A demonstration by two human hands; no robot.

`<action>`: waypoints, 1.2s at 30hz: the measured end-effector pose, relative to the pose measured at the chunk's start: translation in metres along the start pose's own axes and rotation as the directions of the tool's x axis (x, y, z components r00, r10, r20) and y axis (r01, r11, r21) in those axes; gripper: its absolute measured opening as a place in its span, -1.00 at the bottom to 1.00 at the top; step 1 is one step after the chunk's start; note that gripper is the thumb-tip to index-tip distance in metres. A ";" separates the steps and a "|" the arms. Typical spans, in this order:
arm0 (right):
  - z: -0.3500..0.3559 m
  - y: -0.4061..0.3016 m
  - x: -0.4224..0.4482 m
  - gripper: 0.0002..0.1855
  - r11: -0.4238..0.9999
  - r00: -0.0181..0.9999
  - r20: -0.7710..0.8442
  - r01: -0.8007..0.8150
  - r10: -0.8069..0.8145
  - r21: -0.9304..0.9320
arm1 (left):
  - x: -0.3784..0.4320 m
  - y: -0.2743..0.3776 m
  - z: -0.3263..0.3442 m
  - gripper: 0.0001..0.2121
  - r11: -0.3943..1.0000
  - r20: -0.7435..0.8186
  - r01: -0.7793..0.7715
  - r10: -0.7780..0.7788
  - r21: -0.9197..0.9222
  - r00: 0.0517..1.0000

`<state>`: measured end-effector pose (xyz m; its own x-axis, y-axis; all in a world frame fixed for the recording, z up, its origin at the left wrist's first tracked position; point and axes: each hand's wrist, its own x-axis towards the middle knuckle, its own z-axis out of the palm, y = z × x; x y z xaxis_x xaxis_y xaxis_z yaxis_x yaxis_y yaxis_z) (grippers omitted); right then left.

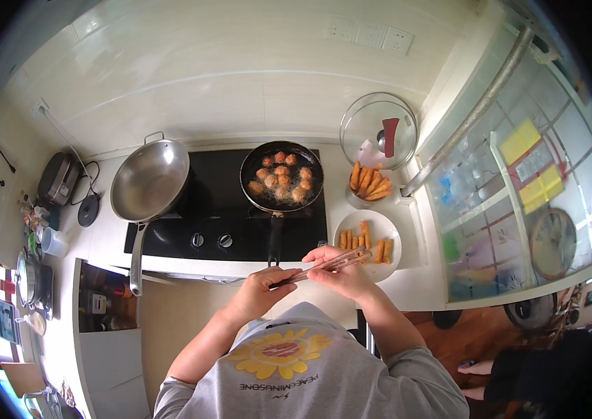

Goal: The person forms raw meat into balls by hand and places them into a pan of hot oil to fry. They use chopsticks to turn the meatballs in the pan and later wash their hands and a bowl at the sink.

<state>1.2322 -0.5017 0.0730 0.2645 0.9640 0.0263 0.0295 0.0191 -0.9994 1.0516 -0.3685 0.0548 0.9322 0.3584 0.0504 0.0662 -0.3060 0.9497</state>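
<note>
In front of my chest, my left hand (260, 293) grips one end of wooden chopsticks (330, 263). Farther along them, my right hand (347, 278) holds the other part, between thumb and fingers. Just beyond the right hand, a white plate (394, 235) carries several golden fried rolls (380, 251). Behind the plate stands a round container (359, 199) packed with longer browned rolls (369, 180). On the black cooktop (207, 209), a dark frying pan (319, 180) holds several browned balls (282, 180) in bubbling oil.
A steel wok (149, 178) sits at the cooktop's left, its handle over the counter edge. A glass lid (361, 118) leans against the back wall. A toaster (59, 179) stands at far left. Another person's legs (476, 379) show at lower right.
</note>
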 end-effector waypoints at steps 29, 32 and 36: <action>-0.010 0.058 0.134 -0.71 0.654 0.725 -0.455 -0.008 -0.517 -0.756 | -0.133 -0.062 -0.078 -0.75 0.925 -0.555 0.159 0.065 0.345 0.829; -0.024 0.083 0.172 -0.74 0.507 0.706 -0.294 0.107 -0.645 -0.855 | -0.186 -0.132 -0.060 -0.78 0.927 -0.668 0.353 -0.185 0.124 0.721; -0.033 0.104 0.191 -0.75 0.462 0.774 -0.219 0.106 -0.594 -0.880 | -0.265 -0.259 -0.018 -0.77 0.805 -0.733 0.453 -0.564 -0.384 0.380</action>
<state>1.3174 -0.3243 -0.0248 0.3981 0.6767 0.6193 0.8903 -0.1223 -0.4387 0.7813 -0.3684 -0.1986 0.0561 0.9555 -0.2897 0.3388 0.2547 0.9057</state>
